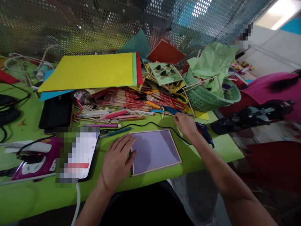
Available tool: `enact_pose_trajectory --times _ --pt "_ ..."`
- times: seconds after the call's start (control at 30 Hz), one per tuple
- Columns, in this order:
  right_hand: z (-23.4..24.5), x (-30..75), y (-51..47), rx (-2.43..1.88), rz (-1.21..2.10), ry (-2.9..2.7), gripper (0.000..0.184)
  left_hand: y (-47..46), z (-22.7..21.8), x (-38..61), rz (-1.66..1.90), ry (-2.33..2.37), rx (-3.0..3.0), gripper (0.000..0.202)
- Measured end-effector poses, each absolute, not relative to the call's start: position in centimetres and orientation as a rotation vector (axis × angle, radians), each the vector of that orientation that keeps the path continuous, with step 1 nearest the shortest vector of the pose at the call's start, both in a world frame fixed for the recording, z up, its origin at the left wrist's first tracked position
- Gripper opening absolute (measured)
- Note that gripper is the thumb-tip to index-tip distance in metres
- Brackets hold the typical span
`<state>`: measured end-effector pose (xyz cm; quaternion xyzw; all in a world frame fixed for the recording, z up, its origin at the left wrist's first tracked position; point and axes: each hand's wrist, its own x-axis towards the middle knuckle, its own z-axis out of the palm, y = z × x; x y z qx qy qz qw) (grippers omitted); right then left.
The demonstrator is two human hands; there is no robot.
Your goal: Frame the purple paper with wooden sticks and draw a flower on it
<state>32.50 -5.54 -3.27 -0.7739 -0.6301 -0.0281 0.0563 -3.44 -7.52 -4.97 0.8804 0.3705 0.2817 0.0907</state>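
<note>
Panel (156,150), purple with a thin wooden frame, lies flat on the green worktop (30,197) right in front of me, slightly askew. Its near edge runs close to the worktop's front edge; only a narrow green strip shows between, a little wider at some points than others.

My left hand (119,155) is palm down at the panel's left side, fingers extended and lightly spread, tips over the frame. That hand and forearm take up most of the gap between panel and phone (84,153).

My right hand (185,123) is past the panel's far right corner, fingers curled in; cannot tell whether anything is pinched in them. Just beside it, partly behind the wrist, the glue gun (205,134). A strip of worktop shows between panel and forearm.

Far side is tighter: a black cord (150,124) curves just beyond the panel's far edge and down by its right corner. Beyond that, pens (115,115) in a loose heap, then sticks (117,101). Sheets (91,70) stacked farther back, yellow on top. Basket (202,101) at far right, near the worktop's right edge.
</note>
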Motion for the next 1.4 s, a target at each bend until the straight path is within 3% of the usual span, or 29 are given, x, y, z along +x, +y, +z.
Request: enact_pose_trajectory --times 0.27,0.77,1.0,1.17,1.27,1.4 --pt "-2.2 33.7 -7.7 -2.173 0.094 -2.070 0.009 -7.5 -5.1 -3.4 0.833 1.077 2.605 0.036" --pt "-2.8 31.2 -7.9 -2.294 -0.155 -2.110 0.019 -7.6 -4.9 -3.4 0.816 1.076 2.581 0.036" --pt "-1.8 32.0 -9.3 -2.236 0.008 -2.102 0.014 -7.8 -4.9 -3.4 0.821 1.109 2.548 0.035" --pt "-0.2 35.0 -15.5 -2.227 0.162 -1.875 0.015 -7.7 -5.0 -3.4 0.850 1.057 2.581 0.036" --pt "0.3 37.0 -21.4 -2.074 0.435 -1.370 0.019 -7.8 -5.1 -3.5 0.822 1.041 2.575 0.037" --pt "0.2 39.5 -28.7 -2.123 0.355 -0.990 0.022 -7.8 -5.3 -3.4 0.813 1.011 2.575 0.037"
